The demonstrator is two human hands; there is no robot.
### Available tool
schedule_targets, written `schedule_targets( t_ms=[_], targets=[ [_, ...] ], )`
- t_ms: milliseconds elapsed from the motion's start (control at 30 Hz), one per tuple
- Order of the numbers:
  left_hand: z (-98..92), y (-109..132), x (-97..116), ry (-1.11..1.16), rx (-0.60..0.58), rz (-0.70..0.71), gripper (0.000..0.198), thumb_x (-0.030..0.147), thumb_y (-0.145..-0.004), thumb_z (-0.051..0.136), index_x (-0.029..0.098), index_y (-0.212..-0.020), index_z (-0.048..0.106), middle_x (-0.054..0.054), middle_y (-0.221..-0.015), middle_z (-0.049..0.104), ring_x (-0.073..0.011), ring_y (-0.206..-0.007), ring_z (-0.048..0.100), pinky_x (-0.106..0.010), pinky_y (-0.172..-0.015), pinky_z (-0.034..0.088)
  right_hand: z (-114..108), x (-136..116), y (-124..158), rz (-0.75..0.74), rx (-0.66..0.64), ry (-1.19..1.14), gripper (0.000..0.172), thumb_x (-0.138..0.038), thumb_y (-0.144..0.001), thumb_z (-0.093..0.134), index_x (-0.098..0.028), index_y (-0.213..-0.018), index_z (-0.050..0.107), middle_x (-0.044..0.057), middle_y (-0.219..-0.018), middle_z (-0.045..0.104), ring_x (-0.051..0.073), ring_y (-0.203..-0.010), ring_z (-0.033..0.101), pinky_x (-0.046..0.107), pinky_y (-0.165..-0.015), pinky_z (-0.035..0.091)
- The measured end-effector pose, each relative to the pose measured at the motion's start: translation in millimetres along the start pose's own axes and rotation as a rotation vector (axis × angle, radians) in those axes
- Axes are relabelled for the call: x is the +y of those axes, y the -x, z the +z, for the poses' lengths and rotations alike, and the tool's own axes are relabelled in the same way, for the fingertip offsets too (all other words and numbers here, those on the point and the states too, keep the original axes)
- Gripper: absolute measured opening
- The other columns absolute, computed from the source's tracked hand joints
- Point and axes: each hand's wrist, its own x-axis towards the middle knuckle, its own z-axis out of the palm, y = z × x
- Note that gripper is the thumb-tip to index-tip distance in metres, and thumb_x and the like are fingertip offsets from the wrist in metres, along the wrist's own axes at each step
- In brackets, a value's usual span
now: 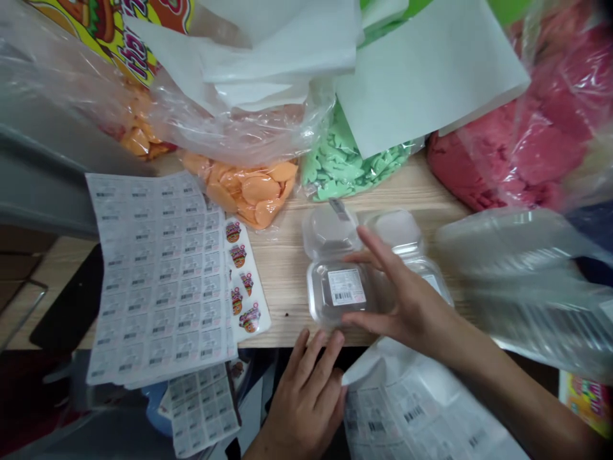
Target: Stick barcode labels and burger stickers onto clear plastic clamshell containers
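Observation:
My right hand [402, 294] spreads over a clear plastic hinged box [330, 231], its thumb and fingers straddling the closed half. A white barcode label [346, 286] sits on that half. My left hand [304, 399] hangs open at the table's near edge, just left of a loose sheet of barcode labels [407, 415], with nothing in it. To the left lie a large sheet of small barcode stickers [163, 275] and a strip of round cartoon stickers [244, 281].
A bag of orange pieces [253, 191], a bag of green pieces [340, 167] and a bag of red material [527, 147] stand along the wooden table's [282, 281] far side. White paper sheets [431, 76] lie over them. A crumpled clear plastic bag [522, 287] lies at right.

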Motion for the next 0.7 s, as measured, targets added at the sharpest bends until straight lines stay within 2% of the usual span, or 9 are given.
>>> schedule_targets(
  t_ms=[133,200,300,433,500,567,633,700],
  targets=[
    [-5.1,-5.1,1.3,-0.027,0.049,-0.010,0.015,0.006,-0.080,0.053,0.014,-0.084,0.066,-0.009,-0.112,0.071,-0.0218,-0.142,0.013,-0.041,-0.118,0.012,-7.2,-3.5,-9.0,0.099,0.047,-0.195,0.107,-0.032,-0.067,0.078,-0.033,-0.147,0.006,0.007,-0.114,0.059,0.024,-0.108,0.058,0.043,-0.089,0.050],
    [-6.4,-8.7,0.2,-0.030,0.054,-0.019,0.014,0.007,-0.080,0.054,0.014,-0.083,0.066,-0.010,-0.116,0.068,-0.0234,-0.141,0.019,-0.041,-0.117,0.014,-12.0,-6.4,-12.5,0.127,0.066,-0.350,0.108,-0.031,-0.067,0.078,-0.033,-0.147,0.005,0.005,-0.111,0.061,0.023,-0.106,0.059,0.045,-0.093,0.048],
    [-7.5,-14.8,-1.2,-0.013,0.050,-0.030,0.013,0.010,-0.081,0.052,0.015,-0.077,0.064,-0.011,-0.124,0.064,-0.0261,-0.134,0.036,-0.043,-0.116,0.019,-22.7,-13.6,-15.4,0.145,0.108,-0.583,0.109,-0.027,-0.066,0.079,-0.034,-0.146,0.006,0.003,-0.109,0.063,0.020,-0.105,0.060,0.044,-0.100,0.042],
    [-12.1,-27.1,-2.4,0.065,0.033,-0.017,0.013,0.010,-0.080,0.048,0.016,-0.073,0.058,-0.013,-0.128,0.060,-0.0258,-0.129,0.043,-0.048,-0.114,0.022,-44.0,-22.0,-8.5,0.125,0.233,-0.684,0.097,-0.028,-0.069,0.078,-0.037,-0.144,0.017,0.002,-0.108,0.065,0.019,-0.106,0.060,0.037,-0.096,0.047],
    [-16.1,-33.2,-3.2,0.148,0.061,0.022,0.015,0.004,-0.080,0.047,0.015,-0.077,0.056,-0.014,-0.122,0.064,-0.0230,-0.123,0.050,-0.046,-0.112,0.026,-54.5,-19.1,1.0,0.095,0.301,-0.545,0.095,-0.024,-0.069,0.077,-0.039,-0.143,0.018,0.002,-0.112,0.063,0.021,-0.111,0.058,0.039,-0.096,0.048],
    [-22.3,-37.0,-3.8,0.304,0.089,0.070,0.018,0.001,-0.082,0.044,0.014,-0.086,0.056,-0.012,-0.105,0.071,-0.0176,-0.106,0.062,-0.040,-0.108,0.035,-62.1,-9.2,13.8,0.073,0.329,-0.247,0.101,-0.019,-0.068,0.077,-0.040,-0.144,0.014,0.004,-0.125,0.056,0.023,-0.116,0.054,0.044,-0.102,0.042],
    [-31.9,-37.4,-4.0,0.479,0.055,0.102,0.018,0.006,-0.090,0.039,0.014,-0.095,0.055,-0.007,-0.085,0.073,-0.0128,-0.083,0.067,-0.033,-0.099,0.045,-65.3,5.0,27.7,0.119,0.256,0.067,0.103,-0.021,-0.071,0.074,-0.038,-0.146,0.006,0.006,-0.135,0.049,0.026,-0.120,0.052,0.049,-0.103,0.040],
    [-45.1,-35.2,-4.3,0.594,-0.034,0.103,0.023,0.020,-0.098,0.032,0.016,-0.099,0.055,-0.003,-0.073,0.070,-0.0110,-0.069,0.065,-0.030,-0.090,0.050,-64.7,17.9,40.1,0.206,0.126,0.230,0.099,-0.026,-0.076,0.069,-0.036,-0.147,0.001,0.008,-0.137,0.049,0.030,-0.120,0.053,0.052,-0.096,0.045]
  ],
)
